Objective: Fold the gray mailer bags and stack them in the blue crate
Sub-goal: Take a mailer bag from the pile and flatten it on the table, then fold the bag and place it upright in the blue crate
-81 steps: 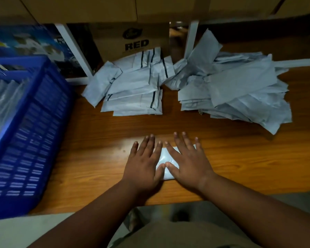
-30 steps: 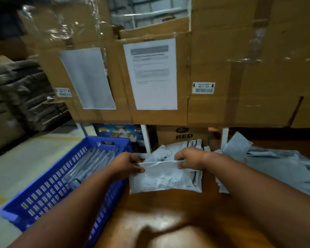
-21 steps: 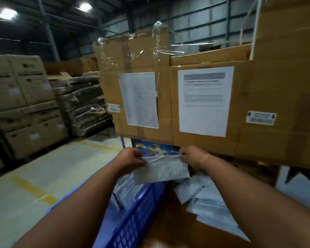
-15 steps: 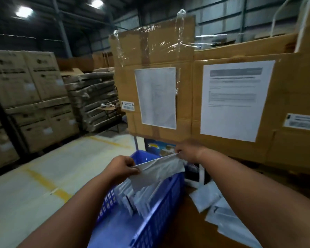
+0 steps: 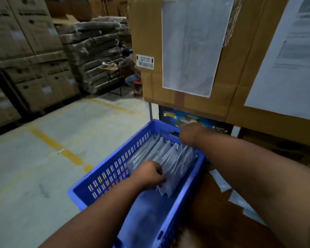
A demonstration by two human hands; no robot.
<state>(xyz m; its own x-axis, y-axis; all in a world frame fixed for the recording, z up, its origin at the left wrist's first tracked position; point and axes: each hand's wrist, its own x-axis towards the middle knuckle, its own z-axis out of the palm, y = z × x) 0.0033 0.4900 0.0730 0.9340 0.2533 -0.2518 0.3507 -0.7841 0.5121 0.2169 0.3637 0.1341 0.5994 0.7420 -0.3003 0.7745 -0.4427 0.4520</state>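
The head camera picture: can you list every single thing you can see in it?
blue crate: one, blue, beside the wooden table.
folded mailer bags: a row, too many to count, gray, standing on edge in the crate.
loose mailer bags: a few, gray, on the wooden table.
cardboard boxes: several, brown, behind the crate, white sheets stuck on.
yellow floor line: one, on the gray floor.
left hand: gripping the near end of the row.
right hand: at the far end, fingers hidden.
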